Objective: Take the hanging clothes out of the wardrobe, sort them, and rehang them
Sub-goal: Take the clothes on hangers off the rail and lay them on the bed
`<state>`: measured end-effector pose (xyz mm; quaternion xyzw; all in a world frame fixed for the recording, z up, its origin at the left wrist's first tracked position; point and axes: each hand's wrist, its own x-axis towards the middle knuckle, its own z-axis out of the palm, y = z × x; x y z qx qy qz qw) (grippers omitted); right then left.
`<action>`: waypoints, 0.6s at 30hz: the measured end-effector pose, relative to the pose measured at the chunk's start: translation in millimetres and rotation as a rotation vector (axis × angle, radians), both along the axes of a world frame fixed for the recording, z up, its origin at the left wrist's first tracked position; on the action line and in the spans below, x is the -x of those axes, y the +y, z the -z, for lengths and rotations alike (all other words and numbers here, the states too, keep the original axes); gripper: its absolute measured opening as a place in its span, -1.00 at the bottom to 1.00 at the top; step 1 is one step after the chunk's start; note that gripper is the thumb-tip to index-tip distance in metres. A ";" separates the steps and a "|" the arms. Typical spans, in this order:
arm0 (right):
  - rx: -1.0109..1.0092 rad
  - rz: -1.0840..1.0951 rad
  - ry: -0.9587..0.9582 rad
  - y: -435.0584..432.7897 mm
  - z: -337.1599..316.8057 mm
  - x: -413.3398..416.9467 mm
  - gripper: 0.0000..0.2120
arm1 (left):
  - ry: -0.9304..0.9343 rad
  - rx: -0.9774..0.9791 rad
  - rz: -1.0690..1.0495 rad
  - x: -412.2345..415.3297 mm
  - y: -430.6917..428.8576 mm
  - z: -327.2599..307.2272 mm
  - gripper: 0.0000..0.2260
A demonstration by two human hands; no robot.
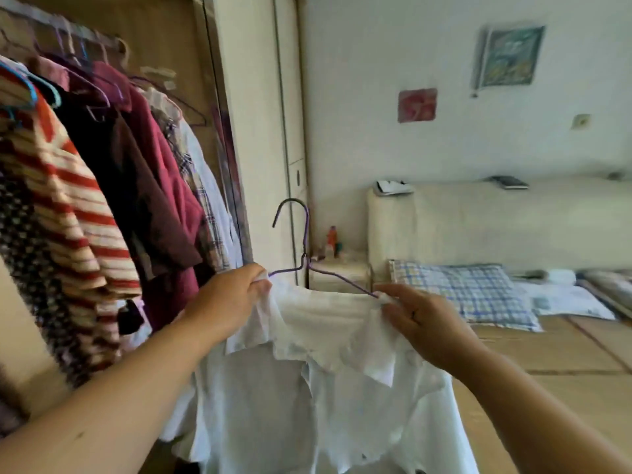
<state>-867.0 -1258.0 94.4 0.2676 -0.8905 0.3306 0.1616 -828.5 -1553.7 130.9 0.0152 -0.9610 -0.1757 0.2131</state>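
Inside the wardrobe (164, 35), clothes crowded the rail (51, 25): a red-and-cream striped top (58, 186) at the left, then dark and maroon garments (160, 172), then pale ones next to the wardrobe's right edge.

Just outside that right edge, the left hand (229, 295) had its grip closed, thumb and fingers pinching white fabric at the left shoulder of a purple wire hanger (305, 234). The hanger's hook stood upright and free, caught on nothing, out in front of the wardrobe's open side.

The white shirt (307, 388) hung from that hanger. It was thin, pale and crumpled, its collar folded over unevenly and its body dropping past the bottom of the view. Its left hem lay close to the maroon garments.

Farther from the wardrobe, the right hand (420, 319) pinched the fabric at the hanger's right shoulder, its grip closed on cloth and wire together.

Beyond the wardrobe's right side stood a small nightstand (342, 271), and farther right a bed (547, 354) with a checked pillow (461, 289). Open room lay between the shirt and the bed; the tight side was the wardrobe's packed rail.
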 end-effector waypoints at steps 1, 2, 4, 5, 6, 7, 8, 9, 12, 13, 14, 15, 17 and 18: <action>-0.037 0.028 -0.066 17.8 15.7 -11.8 -0.73 | -0.046 0.014 0.047 1.6 15.1 12.3 -0.76; -0.060 0.055 -0.146 37.4 31.9 -25.0 -0.75 | -0.100 0.030 0.095 3.1 33.9 25.6 -0.73; -0.053 0.099 -0.330 74.3 65.9 -48.8 -0.81 | -0.176 0.057 0.181 5.7 71.4 53.0 -0.75; -0.034 0.133 -0.416 94.9 85.1 -63.0 -0.83 | -0.213 0.080 0.230 5.5 93.9 68.2 -0.78; -0.012 0.169 -0.487 114.5 103.6 -77.6 -0.82 | -0.258 0.102 0.272 4.9 115.9 82.9 -0.81; 0.006 0.210 -0.547 135.6 122.1 -94.4 -0.81 | -0.300 0.116 0.312 2.6 140.1 98.0 -0.83; 0.021 0.255 -0.599 156.0 139.4 -112.3 -0.80 | -0.350 0.125 0.353 0.5 163.7 114.0 -0.81; 0.038 0.298 -0.648 172.5 152.6 -128.1 -0.81 | -0.392 0.128 0.399 -0.9 183.8 128.0 -0.79; 0.096 0.455 -0.748 234.9 190.1 -183.8 -0.87 | -0.525 0.168 0.589 -3.4 261.1 172.6 -0.78; 0.138 0.504 -0.782 255.3 199.3 -201.8 -0.89 | -0.562 0.191 0.630 -5.3 288.4 184.8 -0.77; 0.177 0.553 -0.817 272.7 207.0 -217.1 -0.89 | -0.586 0.215 0.661 -7.8 311.9 194.1 -0.76; 0.202 0.616 -0.852 293.3 213.9 -234.0 -0.88 | -0.612 0.244 0.703 -11.4 341.5 203.7 -0.75; 0.233 0.727 -0.894 333.7 225.9 -263.7 -0.86 | -0.632 0.294 0.799 -19.7 399.9 218.4 -0.79; 0.255 0.776 -0.899 353.0 231.0 -276.8 -0.86 | -0.636 0.302 0.838 -23.4 428.0 225.5 -0.83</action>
